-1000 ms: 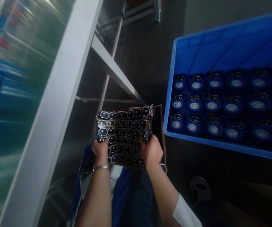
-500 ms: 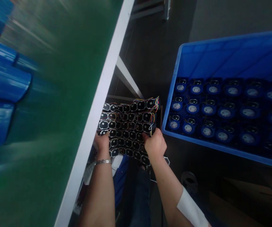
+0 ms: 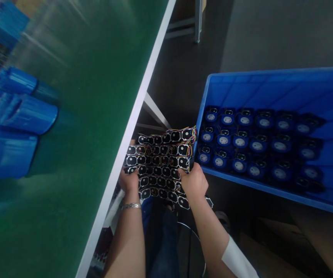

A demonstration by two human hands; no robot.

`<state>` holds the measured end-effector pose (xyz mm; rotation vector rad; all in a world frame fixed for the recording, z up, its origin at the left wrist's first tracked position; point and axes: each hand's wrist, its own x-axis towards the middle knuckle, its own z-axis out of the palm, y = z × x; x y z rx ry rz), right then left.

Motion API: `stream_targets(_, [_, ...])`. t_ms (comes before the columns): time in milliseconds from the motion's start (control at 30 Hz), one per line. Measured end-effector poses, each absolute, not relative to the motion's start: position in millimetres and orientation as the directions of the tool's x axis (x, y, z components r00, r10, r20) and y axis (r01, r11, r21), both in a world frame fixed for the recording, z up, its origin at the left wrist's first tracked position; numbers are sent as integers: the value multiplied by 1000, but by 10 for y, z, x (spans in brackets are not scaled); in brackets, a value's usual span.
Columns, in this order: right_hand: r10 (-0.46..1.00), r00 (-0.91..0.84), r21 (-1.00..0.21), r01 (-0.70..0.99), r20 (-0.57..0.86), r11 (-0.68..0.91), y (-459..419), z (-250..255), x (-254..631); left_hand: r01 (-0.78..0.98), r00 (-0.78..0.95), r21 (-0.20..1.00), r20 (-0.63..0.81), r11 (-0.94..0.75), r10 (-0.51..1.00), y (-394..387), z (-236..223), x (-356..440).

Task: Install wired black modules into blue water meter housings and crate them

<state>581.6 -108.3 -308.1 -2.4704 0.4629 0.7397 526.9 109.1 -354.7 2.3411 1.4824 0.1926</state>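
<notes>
I have the stack of black modules point(image 3: 157, 170) in hand, not set down, just left of the blue crate point(image 3: 270, 86); my grip is closed on both its ends, left hand point(image 3: 130, 181) and right hand point(image 3: 194, 181). It is ridged in rows, pale-edged, with thin coloured wires point(image 3: 190, 150). Inside the crate sit rows of round-faced blue units point(image 3: 240, 142); how much remains I can't tell. Well left of the crate, the smooth green tabletop point(image 3: 97, 96) bears shiny, rounded blue pieces point(image 3: 30, 114).

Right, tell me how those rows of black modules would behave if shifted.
The black modules would probably flex or slip, since their rows bow between the left hand and right hand. Coloured wires could snag, since they stick out at one end.
</notes>
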Motion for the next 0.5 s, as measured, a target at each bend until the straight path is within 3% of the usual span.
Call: stream_targets(500, [-225, 699, -257, -513, -679, -819, -1819, -2705, 5436, 927, 357, 224, -287, -301, 889, 274, -3144, 4917])
